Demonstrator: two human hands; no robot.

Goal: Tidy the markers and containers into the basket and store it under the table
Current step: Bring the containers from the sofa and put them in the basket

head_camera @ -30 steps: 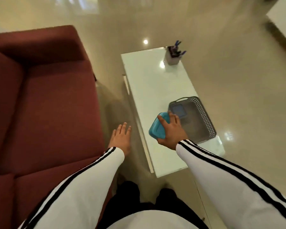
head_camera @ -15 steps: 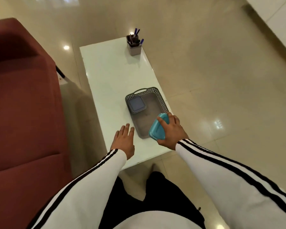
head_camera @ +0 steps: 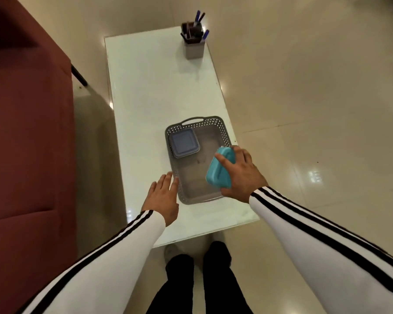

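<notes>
A grey perforated basket [head_camera: 222, 132] sits on the near half of the white table [head_camera: 150, 91]. Inside it, at the far left corner, lies a grey-blue lidded container [head_camera: 183, 143]. My right hand [head_camera: 241, 173] grips a teal container [head_camera: 218, 172], tilted on edge over the basket's right side. My left hand [head_camera: 163, 196] hovers with straight fingers just left of the basket's near corner; I cannot tell whether it touches the rim. A grey holder [head_camera: 195, 46] with several markers [head_camera: 199, 18] stands at the table's far end.
A dark red sofa [head_camera: 25, 143] fills the left side, with a narrow strip of floor between it and the table. Glossy beige tiled floor [head_camera: 315, 109] lies to the right. My legs stand at the table's near edge.
I have turned to face the table's short end. My right hand carried the teal container from the basket's left side over to its right. My left hand came from the sofa gap to the basket's near corner.
</notes>
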